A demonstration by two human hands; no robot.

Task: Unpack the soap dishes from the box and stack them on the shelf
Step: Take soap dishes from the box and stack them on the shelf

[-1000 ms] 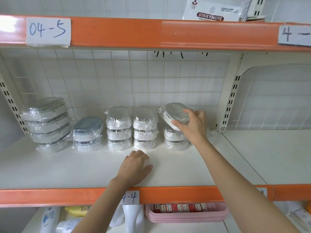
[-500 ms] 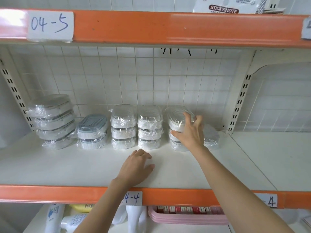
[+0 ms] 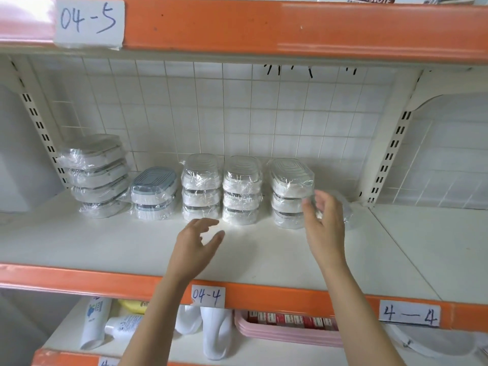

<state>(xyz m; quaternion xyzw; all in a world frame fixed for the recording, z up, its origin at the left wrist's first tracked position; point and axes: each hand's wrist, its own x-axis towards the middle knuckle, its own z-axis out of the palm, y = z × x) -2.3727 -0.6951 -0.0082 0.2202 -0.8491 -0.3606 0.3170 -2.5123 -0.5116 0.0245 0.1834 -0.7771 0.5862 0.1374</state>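
Plastic-wrapped soap dishes stand in several stacks at the back of the white shelf (image 3: pixel 79 241). The rightmost stack (image 3: pixel 289 192) is three high, its top dish lying level. To its left stand two more white stacks (image 3: pixel 241 190) (image 3: pixel 202 187), a blue-lidded pair (image 3: pixel 153 192) and a leaning stack (image 3: pixel 96 175). My right hand (image 3: pixel 323 223) hovers just right of the rightmost stack, fingers relaxed, holding nothing. My left hand (image 3: pixel 196 245) is raised slightly above the shelf in front of the middle stacks, fingers spread. Another wrapped dish (image 3: pixel 347 210) lies partly hidden behind my right hand. The box is out of view.
An orange shelf edge (image 3: pixel 79 278) with label 04-4 (image 3: pixel 207 297) runs along the front. An upright bracket (image 3: pixel 388 154) bounds the bay on the right. Above is the 04-5 shelf (image 3: pixel 237 25). Below lie tubes, bottles and a pink tray (image 3: pixel 287 330).
My right hand set the top dish level on the rightmost stack, let go and drew back to the right. My left hand lifted off the shelf surface.
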